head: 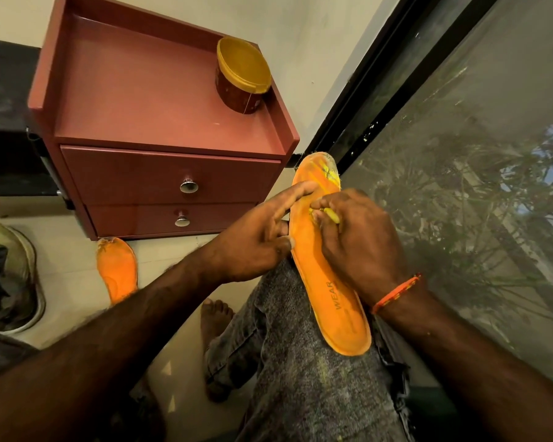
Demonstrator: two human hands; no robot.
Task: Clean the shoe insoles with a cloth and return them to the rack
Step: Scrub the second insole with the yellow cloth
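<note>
orange foam insole [328,275] lies along the person's grey-jeaned thigh [316,378]. left hand [253,240] steadies its edge, fingers straight; right hand [358,240] pinches a small yellow piece [331,215] against it. second orange insole [117,269] lies on the pale floor [71,256] before a red-brown two-drawer cabinet [160,129] carrying a yellow-lidded tub [241,78].

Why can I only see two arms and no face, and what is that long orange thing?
The camera sits on the person's head, looking down, so you see only arms and a knee. The long orange foam insole lies across the knee in grey jeans. The left hand steadies its edge with straight fingers. The right hand pinches something small and yellow against it; I cannot tell what. A second orange insole lies on the pale floor, beside a red-brown drawer cabinet holding a yellow-lidded round tub.
</note>
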